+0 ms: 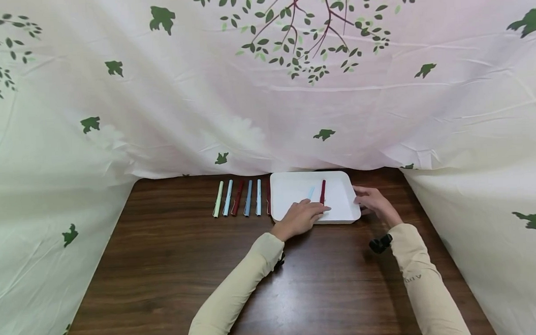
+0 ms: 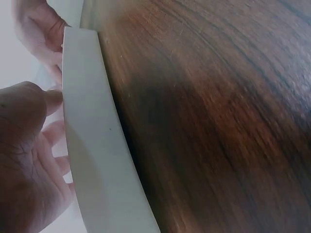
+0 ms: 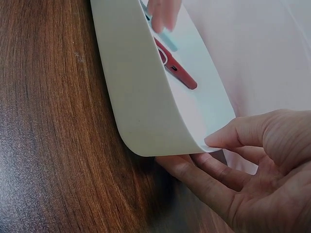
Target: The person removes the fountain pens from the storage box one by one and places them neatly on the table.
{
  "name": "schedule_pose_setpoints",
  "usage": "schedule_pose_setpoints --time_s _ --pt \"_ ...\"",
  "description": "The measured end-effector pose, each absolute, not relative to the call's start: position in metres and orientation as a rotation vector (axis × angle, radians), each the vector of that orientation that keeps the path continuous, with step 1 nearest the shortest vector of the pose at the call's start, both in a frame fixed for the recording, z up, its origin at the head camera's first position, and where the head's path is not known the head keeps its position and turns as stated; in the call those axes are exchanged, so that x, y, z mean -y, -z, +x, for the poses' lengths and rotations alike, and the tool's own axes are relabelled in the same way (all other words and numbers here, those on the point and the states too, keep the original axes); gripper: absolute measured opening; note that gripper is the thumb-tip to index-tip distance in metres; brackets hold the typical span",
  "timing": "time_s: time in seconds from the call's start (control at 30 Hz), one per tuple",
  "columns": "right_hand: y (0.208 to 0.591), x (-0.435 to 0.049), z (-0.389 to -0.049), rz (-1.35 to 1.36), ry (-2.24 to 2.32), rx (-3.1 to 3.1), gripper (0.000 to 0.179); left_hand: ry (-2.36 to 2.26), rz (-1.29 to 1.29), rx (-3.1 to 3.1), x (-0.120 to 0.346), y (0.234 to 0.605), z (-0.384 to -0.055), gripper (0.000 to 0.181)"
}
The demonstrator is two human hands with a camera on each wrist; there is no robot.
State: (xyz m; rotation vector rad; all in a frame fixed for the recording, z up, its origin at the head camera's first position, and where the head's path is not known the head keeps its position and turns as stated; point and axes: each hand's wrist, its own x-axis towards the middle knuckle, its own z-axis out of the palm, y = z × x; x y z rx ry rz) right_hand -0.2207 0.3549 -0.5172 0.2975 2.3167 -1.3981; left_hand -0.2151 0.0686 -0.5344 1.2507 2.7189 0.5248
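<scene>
A white tray [image 1: 336, 214] stands at the back of the table. Inside it lie a dark red pen [image 1: 323, 190] with a wire clip and a light blue pen [image 1: 311, 191], partly hidden. My left hand [image 1: 300, 218] reaches over the tray's near rim, its fingers extended above the two pens. In the left wrist view, its thumb [image 2: 52, 102] is right at the rim. At the tray's right end, my right hand [image 1: 375, 203] grips the rim, with the thumb [image 3: 228, 135] on the inside and the fingers [image 3: 194, 177] outside along the wall.
Left of the tray is a row of capped pens: light green [image 1: 218, 199], light blue [image 1: 227, 197], dark red [image 1: 237, 198], blue [image 1: 248, 198] and others. One dark red pen [image 1: 268, 197] sits right against the tray's left side. A patterned cloth [image 1: 249, 128] hangs behind the table.
</scene>
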Motion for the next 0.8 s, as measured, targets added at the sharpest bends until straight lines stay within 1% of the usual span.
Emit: schedule_pose_setpoints --time_s 0.37,0.6,0.8 --pt "0.5167 -0.3565 -0.2221 0.288 1.411 -2.309 0.065 -0.376 1.158 -2.746 -0.0735 0.5377 -0.2138 0.04" --pt "0.5158 -0.3554 -0.2237 0.297 1.406 -2.302 0.066 -0.381 1.061 -2.754 -0.0758 0.5333 -0.2128 0.039" --pt "0.5188 -0.3552 -0.2242 0.28 1.426 -2.295 0.065 -0.405 1.029 -2.783 -0.0754 0.5322 -0.2095 0.036"
